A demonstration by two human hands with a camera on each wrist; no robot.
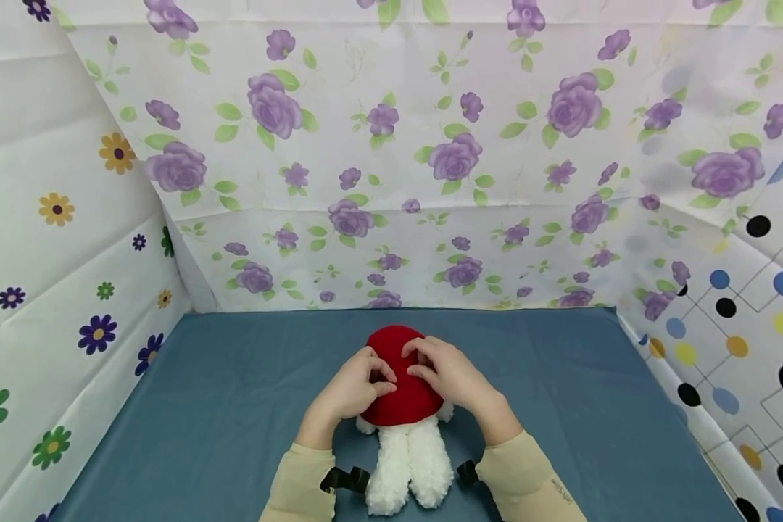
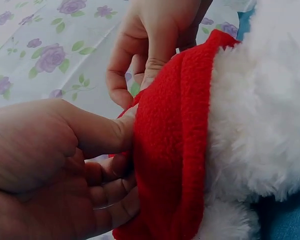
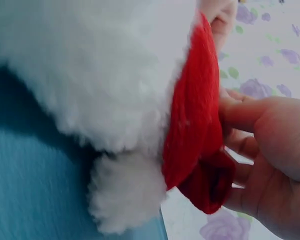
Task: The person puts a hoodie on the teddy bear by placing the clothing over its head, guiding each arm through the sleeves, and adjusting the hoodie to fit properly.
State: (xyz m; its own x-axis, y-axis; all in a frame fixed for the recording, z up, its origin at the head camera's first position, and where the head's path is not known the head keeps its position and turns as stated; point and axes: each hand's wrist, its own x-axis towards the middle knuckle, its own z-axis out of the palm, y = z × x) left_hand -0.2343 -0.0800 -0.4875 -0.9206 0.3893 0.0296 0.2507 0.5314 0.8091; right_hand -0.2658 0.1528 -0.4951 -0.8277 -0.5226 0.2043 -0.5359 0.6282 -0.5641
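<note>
Tan sleeves (image 1: 300,484) are seen nearest, low at both sides. Behind, a big flowery sheet (image 1: 391,167) is hung along the back edge of the blue table (image 1: 235,406), and wide room is left to either side. Near the table's front middle, a fluffy white toy (image 1: 428,464) is laid, legs toward the person. Its top is covered by red cloth (image 1: 403,380), which is pinched by the left hand (image 1: 355,384) and seemingly by the right hand (image 1: 453,373), though some fingertips are hidden. Soft, even tugs are best made, so the rim is kept straight.
</note>
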